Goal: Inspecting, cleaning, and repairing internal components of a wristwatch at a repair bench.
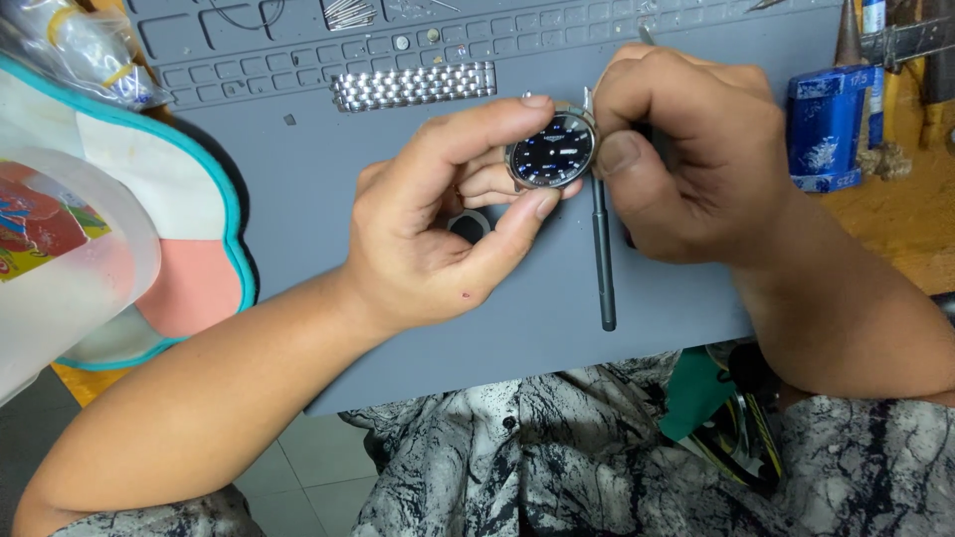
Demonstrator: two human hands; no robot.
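Observation:
My left hand (438,224) pinches a round watch case (552,151) with a dark dial between thumb and forefinger, held above the grey work mat (298,189). My right hand (686,149) is closed right beside the watch, thumb pressed at its right edge, gripping a thin metal tool whose tip shows just above the case. A dark ring (470,225) lies on the mat under my left fingers. A slim dark screwdriver-like tool (603,254) lies on the mat below the watch.
A steel link bracelet piece (413,86) lies on the mat's far part, near small pins (348,12). A blue block-shaped tool (826,124) stands at right. A clear plastic container (60,268) and a teal-edged pad (199,288) sit at left.

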